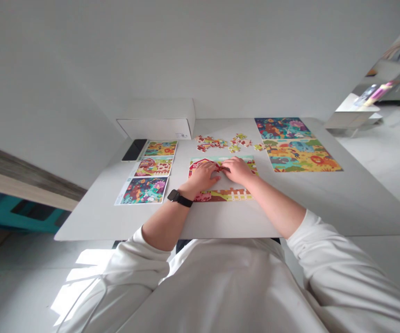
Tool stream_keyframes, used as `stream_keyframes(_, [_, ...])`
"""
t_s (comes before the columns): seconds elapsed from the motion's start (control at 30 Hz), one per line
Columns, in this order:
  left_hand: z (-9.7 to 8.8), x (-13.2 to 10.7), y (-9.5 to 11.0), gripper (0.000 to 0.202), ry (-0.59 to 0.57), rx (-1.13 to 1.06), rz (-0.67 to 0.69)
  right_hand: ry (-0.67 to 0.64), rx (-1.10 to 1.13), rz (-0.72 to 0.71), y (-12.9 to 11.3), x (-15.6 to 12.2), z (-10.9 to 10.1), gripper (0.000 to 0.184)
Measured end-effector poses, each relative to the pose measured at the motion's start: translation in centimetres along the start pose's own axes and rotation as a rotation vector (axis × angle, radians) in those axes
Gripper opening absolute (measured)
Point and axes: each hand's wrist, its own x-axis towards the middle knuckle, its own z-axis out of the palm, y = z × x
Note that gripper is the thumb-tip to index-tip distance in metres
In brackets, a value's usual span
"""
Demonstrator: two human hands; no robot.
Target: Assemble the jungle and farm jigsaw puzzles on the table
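A partly built jigsaw puzzle (222,194) with a red barn and a white fence lies on the white table (325,199) in front of me. Both my hands rest on it. My left hand (204,176), with a black watch on the wrist, lies with its fingers bent, their tips on a red piece. My right hand (237,169) is curled beside it, fingertips meeting the left ones at the same spot. Whether either hand grips a piece is hidden. Several loose puzzle pieces (221,142) lie just beyond.
Two finished colourful puzzles (295,144) lie at the right. Three picture cards (151,171) lie in a column at the left, with a black phone (134,150) beside them. A white box (158,121) stands at the back against the wall.
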Motion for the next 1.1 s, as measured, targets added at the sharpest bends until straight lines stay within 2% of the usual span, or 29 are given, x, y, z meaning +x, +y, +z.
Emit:
stream_keyframes(0.27, [0.2,-0.1,0.5,0.041,-0.017,0.037,-0.01,0.051,-0.003,-0.01,0.1,-0.3,-0.4,0.027])
stream_keyframes(0.6, [0.1,-0.5,1.1,0.039,-0.026,0.067,0.022,-0.042,-0.071,0.009,-0.2,-0.2,-1.0,0.024])
stream_keyframes(0.77, [-0.3,-0.6,0.7,0.039,0.011,-0.014,0.019,-0.036,0.008,-0.021,0.0,-0.2,-1.2,0.022])
stream_keyframes(0.83, [-0.8,-0.6,0.6,0.038,0.067,-0.07,0.007,0.034,0.087,0.003,0.3,-0.2,-1.6,0.024])
stream_keyframes(0.97, [-2.3,-0.8,1.0,0.032,0.205,-0.199,-0.084,0.271,0.24,0.155,1.6,-0.3,-3.9,0.023])
stream_keyframes(1.1, [-3.8,-0.9,2.2,0.022,0.199,-0.341,-0.2,0.439,0.321,0.371,3.8,-1.0,-7.1,0.04])
